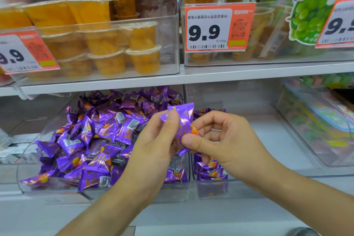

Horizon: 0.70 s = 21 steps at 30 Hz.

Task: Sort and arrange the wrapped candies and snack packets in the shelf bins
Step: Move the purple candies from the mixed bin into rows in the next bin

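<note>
light: bright, even, soft shadows; glare: clear bins [168, 44]; blur: frame edges; distortion: wide-angle bowing

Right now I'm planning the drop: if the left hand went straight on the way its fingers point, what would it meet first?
Probably the heap of purple candies in the clear bin behind the left hand, though depth is unclear.

Two hands show, the left hand [153, 145] and the right hand [226, 140], and between them they pinch one purple candy packet [182, 120]. The clear bin [28, 182] below holds a heap of purple candies [92, 140] too many to count, and about five more lie in the neighbouring bin [210, 189]. On the upper shelf [249, 72] hang three price tags, one fully visible [218, 28], and roughly ten orange fruit cups [107, 51] stand stacked.
</note>
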Available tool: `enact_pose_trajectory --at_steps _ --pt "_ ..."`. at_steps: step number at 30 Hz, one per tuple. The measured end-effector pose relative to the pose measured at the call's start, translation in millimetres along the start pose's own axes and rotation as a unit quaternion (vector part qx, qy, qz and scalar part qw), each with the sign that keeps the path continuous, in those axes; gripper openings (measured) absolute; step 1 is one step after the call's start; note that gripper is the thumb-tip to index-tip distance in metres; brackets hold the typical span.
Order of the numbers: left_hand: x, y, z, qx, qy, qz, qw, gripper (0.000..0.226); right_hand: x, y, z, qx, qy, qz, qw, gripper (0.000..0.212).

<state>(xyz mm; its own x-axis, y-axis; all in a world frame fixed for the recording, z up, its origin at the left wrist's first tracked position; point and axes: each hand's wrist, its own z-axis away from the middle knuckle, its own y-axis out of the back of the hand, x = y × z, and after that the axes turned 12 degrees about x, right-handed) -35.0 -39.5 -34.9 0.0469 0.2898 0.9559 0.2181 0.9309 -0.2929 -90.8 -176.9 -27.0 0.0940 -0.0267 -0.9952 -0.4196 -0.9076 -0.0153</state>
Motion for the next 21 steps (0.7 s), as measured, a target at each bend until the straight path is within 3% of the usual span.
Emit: enact_pose_trajectory --at_steps 2,6,12,21 --pt "-1.8 -0.3 1.0 -0.013 -0.002 -0.005 1.000 0.026 1.8 -1.0 1.0 0.013 0.005 0.004 1.000 0.039" --pt "-0.6 -0.2 2.8 -0.018 -0.021 0.011 1.000 0.020 14.5 -3.3 2.0 0.061 0.043 0.059 0.995 0.054" --pt "-0.8 5.9 0.5 0.001 -0.056 -0.022 0.998 0.032 11.7 0.1 -2.3 0.004 0.025 -0.001 1.000 0.055" --pt "-3.2 11.0 -4.6 -0.017 -0.037 -0.032 0.999 0.029 3.7 21.2 -17.7 -0.049 0.060 0.110 0.991 0.048"
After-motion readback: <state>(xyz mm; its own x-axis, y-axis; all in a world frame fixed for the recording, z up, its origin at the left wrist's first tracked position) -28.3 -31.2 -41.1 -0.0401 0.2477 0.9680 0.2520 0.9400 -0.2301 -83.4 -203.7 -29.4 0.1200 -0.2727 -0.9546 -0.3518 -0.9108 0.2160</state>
